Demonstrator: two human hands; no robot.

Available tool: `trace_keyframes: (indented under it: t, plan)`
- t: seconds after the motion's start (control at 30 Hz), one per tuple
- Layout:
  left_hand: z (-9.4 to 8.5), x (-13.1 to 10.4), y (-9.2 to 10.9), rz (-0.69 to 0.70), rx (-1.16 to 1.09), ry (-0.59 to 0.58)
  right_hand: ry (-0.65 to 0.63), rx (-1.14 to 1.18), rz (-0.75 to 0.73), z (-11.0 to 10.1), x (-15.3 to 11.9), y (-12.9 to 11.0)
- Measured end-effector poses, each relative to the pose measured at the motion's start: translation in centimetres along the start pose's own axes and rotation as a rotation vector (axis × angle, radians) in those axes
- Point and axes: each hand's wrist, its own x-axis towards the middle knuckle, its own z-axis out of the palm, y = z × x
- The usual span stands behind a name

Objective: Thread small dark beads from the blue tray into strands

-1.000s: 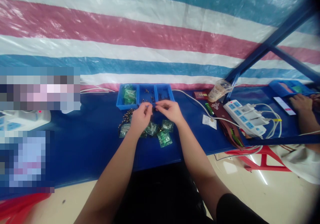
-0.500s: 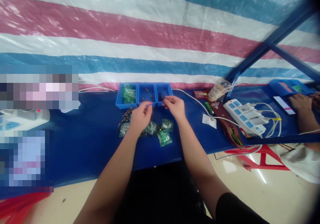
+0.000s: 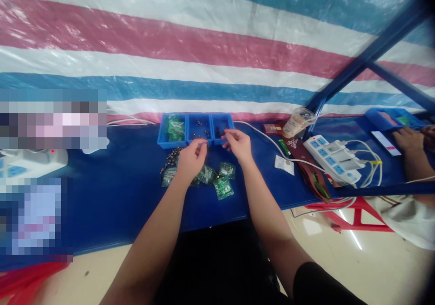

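My left hand (image 3: pixel 193 160) is closed in a pinch just in front of a three-part blue tray (image 3: pixel 189 142). What sits between its fingertips is too small to make out. My right hand (image 3: pixel 239 146) hovers at the front of the tray's right compartment, fingers bent and a little apart, with nothing visible in them. Small dark pieces (image 3: pixel 218 133) lie in that compartment. The middle one has a few small metal parts (image 3: pixel 199 123), and green-and-clear packets (image 3: pixel 176 128) fill the left one. Below my hands are several small clear bags (image 3: pixel 223 187) and a pile of metal parts (image 3: pixel 173 156).
To the right are a plastic cup (image 3: pixel 299 121), a brown paper bag (image 3: pixel 301 153), a white packet (image 3: pixel 284 165) and a power strip (image 3: pixel 331 160) with cables. Another person's hand (image 3: pixel 409 139) rests by a phone (image 3: pixel 386 142). A striped sheet (image 3: pixel 204 46) hangs behind the table.
The fingers of my right hand have parted slightly and drawn back a little from the dark pieces. My left hand has stayed nearly still, pinched.
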Motion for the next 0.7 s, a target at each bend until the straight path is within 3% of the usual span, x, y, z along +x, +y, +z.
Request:
trace_keyframes:
  t: [0.17,0.3,0.4,0.7]
  plan:
    - [0.0,0.0,-0.2,0.002,0.022,0.015,-0.053,-0.305,-0.12,-0.6,-0.4,-0.4]
    - [0.0,0.1,-0.3,0.009,0.013,0.024,-0.31,-0.553,-0.274,-0.3,-1.0,-0.6]
    - [0.0,0.1,-0.3,0.005,0.02,0.026,-0.446,-0.734,-0.305,0.1,-1.3,-0.4]
    - [0.0,0.1,-0.3,0.005,0.027,0.027,-0.486,-0.94,-0.273,0.6,-1.3,-0.1]
